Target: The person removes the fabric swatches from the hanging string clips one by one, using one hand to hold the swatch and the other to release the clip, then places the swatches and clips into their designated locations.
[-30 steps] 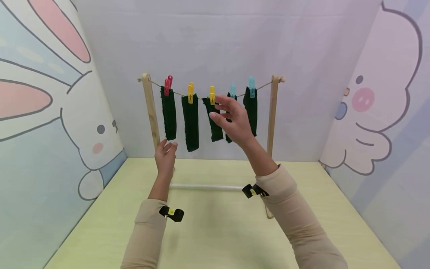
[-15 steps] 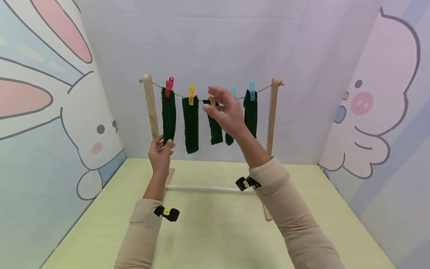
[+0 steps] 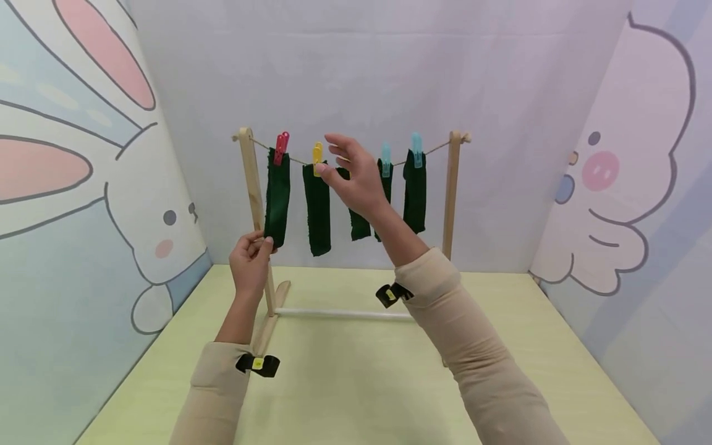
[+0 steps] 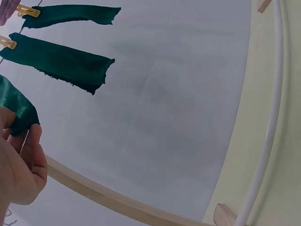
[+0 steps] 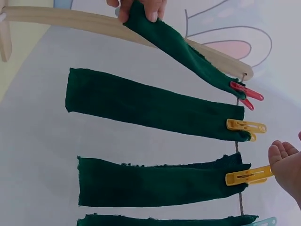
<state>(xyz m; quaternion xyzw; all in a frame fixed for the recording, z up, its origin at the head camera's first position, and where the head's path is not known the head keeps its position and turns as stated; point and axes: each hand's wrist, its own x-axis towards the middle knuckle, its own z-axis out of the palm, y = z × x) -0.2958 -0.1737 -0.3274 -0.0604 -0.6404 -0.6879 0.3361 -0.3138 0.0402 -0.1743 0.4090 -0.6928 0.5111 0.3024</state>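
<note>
Pale wall (image 3: 389, 74), sagging rope (image 3: 297, 161), one green cloth (image 3: 277, 201) pinched by its free end

The wall stands behind a yellow-green bench (image 3: 345, 383), with a cartoon rabbit (image 3: 130, 210) drawn at the left. On the bench is a wooden frame (image 3: 251, 179), the rope strung between its posts. Five green cloths hang from it; the pinched one is leftmost, held to the rope by a red peg (image 3: 280, 148) near the left post.

The person's left hand (image 3: 248, 262) pinches that cloth's lower end between thumb and fingers (image 4: 35, 134), drawing it aslant toward the post. The right hand (image 3: 353, 179) is raised in front of the third cloth (image 5: 155, 181), its fingers spread from the thumb and apparently holding nothing. In the head view its thumb overlaps the second cloth's yellow peg (image 3: 317, 154); whether they touch, I cannot tell.

The likeliest mishap is a tug too far: the red peg seems to grip only the cloth's top edge, so a hard pull could slip the cloth free or twist the peg off. Pulling could also slide the peg along the slack rope, or tip the light-looking frame. If the right hand moves sideways at this height, it could knock a yellow peg loose and drop a neighbouring cloth.
</note>
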